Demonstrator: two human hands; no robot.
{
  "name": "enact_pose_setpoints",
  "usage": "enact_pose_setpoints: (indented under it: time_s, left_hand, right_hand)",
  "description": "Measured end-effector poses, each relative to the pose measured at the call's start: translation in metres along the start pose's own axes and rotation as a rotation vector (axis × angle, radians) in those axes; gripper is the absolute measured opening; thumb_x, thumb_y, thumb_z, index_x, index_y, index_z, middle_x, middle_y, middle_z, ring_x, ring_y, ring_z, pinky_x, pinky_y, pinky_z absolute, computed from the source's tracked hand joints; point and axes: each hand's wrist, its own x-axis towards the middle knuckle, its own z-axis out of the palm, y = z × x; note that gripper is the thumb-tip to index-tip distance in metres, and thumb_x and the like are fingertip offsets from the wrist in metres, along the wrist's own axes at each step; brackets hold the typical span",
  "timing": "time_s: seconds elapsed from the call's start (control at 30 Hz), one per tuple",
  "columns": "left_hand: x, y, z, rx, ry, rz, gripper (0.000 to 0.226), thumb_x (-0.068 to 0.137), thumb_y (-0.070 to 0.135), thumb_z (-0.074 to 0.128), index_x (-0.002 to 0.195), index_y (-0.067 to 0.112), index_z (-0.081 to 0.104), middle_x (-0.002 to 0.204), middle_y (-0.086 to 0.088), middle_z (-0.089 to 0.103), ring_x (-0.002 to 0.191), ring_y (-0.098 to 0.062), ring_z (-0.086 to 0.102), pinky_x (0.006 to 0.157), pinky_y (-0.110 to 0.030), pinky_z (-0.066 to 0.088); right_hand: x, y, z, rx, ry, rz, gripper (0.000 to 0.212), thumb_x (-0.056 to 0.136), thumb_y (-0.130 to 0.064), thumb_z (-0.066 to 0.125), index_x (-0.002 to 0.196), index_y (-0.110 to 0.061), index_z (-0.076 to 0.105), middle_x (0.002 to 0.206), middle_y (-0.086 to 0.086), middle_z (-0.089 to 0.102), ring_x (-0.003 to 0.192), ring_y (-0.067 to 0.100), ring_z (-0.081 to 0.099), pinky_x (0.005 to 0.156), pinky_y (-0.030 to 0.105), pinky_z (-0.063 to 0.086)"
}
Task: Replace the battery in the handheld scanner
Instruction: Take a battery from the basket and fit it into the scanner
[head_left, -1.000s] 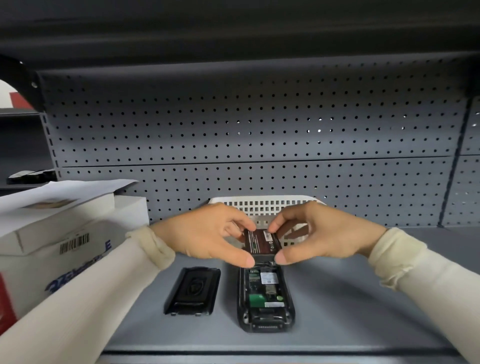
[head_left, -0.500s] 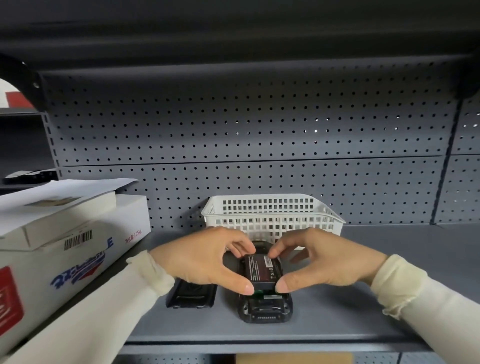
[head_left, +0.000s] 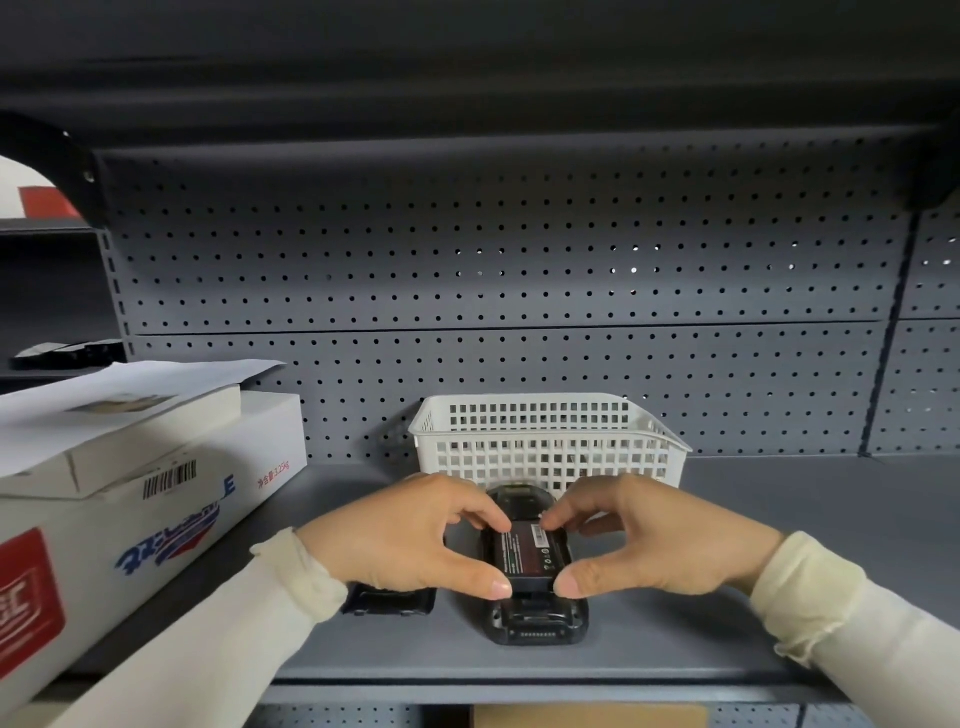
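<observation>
A black handheld scanner (head_left: 535, 621) lies face down on the grey shelf (head_left: 727, 644), its back open. A black battery (head_left: 530, 553) with a reddish label strip rests in the scanner's back compartment. My left hand (head_left: 410, 535) and my right hand (head_left: 649, 535) pinch the battery from both sides, thumbs at its near edge and forefingers at its far edge. The black battery cover (head_left: 389, 603) lies on the shelf to the scanner's left, mostly hidden under my left hand.
A white plastic basket (head_left: 545, 441) stands right behind the scanner against the grey pegboard wall (head_left: 493, 270). White cardboard boxes (head_left: 130, 509) with a barcode fill the shelf's left side. An upper shelf overhangs the space.
Both hands have lowered the battery from above the scanner's top end down into its back compartment. The camera view has pulled back and lowered.
</observation>
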Motion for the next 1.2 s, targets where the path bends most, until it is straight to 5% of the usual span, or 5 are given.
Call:
enact_pose_setpoints:
  time_s: [0.47, 0.93, 1.2]
  left_hand:
    - [-0.0009, -0.0077, 0.0014, 0.023, 0.012, 0.017, 0.052, 0.071, 0.047, 0.073, 0.119, 0.033, 0.061, 0.124, 0.015, 0.054, 0.120, -0.001, 0.049, 0.110, -0.030, 0.036]
    - [-0.0008, -0.0099, 0.0026, -0.105, 0.033, -0.026, 0.053, 0.065, 0.041, 0.079, 0.115, 0.029, 0.063, 0.119, 0.016, 0.062, 0.114, 0.006, 0.054, 0.110, -0.025, 0.038]
    - [-0.0021, -0.0080, 0.0018, -0.080, 0.030, -0.041, 0.053, 0.070, 0.038, 0.078, 0.118, 0.025, 0.061, 0.122, 0.013, 0.062, 0.115, 0.005, 0.054, 0.108, -0.025, 0.039]
  right_hand:
    - [0.0027, 0.0037, 0.0006, -0.004, 0.011, -0.059, 0.048, 0.071, -0.038, 0.076, 0.114, -0.022, 0.065, 0.117, -0.007, 0.056, 0.112, 0.007, 0.055, 0.104, 0.027, 0.042]
    - [0.0026, 0.0055, 0.0039, 0.015, 0.031, -0.080, 0.044, 0.071, -0.039, 0.076, 0.111, -0.024, 0.064, 0.115, -0.012, 0.056, 0.110, 0.000, 0.054, 0.100, 0.014, 0.041]
    - [0.0027, 0.0066, 0.0070, 0.007, 0.043, -0.073, 0.044, 0.073, -0.038, 0.074, 0.113, -0.022, 0.064, 0.116, -0.013, 0.055, 0.111, -0.001, 0.053, 0.104, 0.020, 0.039]
